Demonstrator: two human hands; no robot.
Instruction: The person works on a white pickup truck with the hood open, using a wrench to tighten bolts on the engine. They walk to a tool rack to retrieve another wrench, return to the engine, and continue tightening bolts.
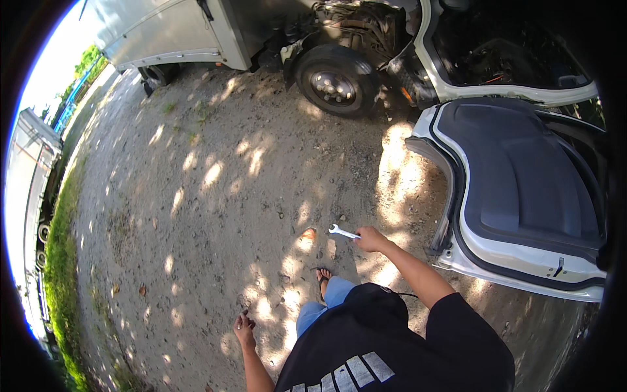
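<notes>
My right hand [371,240] is closed around one end of a silver open-end wrench [343,232]. The wrench's forked jaw points left over the dirt, and its other end is hidden in my fist. Low on the left hangs my left hand [245,330], its fingers loosely bent and apart, with no tool visible in it. To the right of the wrench stands the swung-open door [522,176] of a truck, with a dark grey inner panel and a white frame. Neither hand touches it.
Ahead are the truck's front wheel [333,80], exposed machinery [359,29] above it and the open cab [509,46]. A silver cargo box [163,32] stands behind the wheel. Another truck [29,157] is at far left, beside a grass strip [62,261]. The ground [196,228] is gravelly dirt.
</notes>
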